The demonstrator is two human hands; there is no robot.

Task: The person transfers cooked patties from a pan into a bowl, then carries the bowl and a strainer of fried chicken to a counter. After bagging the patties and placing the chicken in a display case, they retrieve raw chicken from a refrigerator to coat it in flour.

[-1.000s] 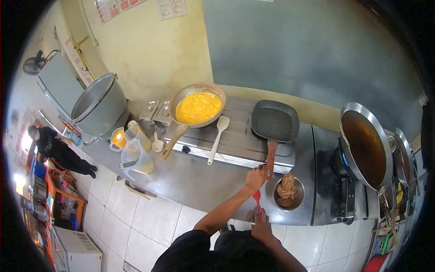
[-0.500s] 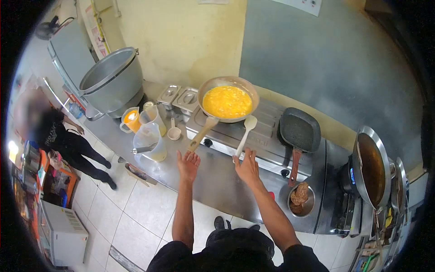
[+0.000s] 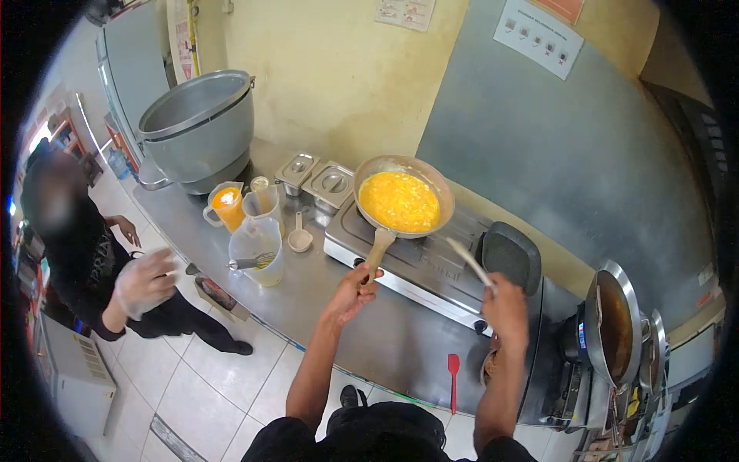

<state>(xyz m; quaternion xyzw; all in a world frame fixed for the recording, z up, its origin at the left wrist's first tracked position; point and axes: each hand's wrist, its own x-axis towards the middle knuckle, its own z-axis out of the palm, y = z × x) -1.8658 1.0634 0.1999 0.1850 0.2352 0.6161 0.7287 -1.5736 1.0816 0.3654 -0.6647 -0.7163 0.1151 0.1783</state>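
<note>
My left hand (image 3: 356,294) is wrapped round the wooden-look handle (image 3: 379,252) of a beige frying pan (image 3: 445,189). Yellow beaten egg with pale bits (image 3: 400,202) covers the pan's bottom, and the pan sits on the left side of a steel gas stove (image 3: 346,231). To the right of the pan, my right hand (image 3: 505,308) grips a cream cooking spoon (image 3: 469,260), whose head points up and left, apart from the egg. Behind this hand stands a dark square grill pan (image 3: 512,252), its handle hidden.
Left of the stove stand jugs (image 3: 269,231), a small scoop (image 3: 299,240), lidded steel containers (image 3: 333,182) and a large grey pot (image 3: 208,158). A red spatula (image 3: 453,377) lies near the front edge. A wok (image 3: 616,323) is at right. A co-worker's gloved hand (image 3: 146,285) is raised at left.
My left hand, open before, has closed on the pan handle. My right hand has moved right, taking the spoon away from the pan. The co-worker has come nearer with a gloved hand raised.
</note>
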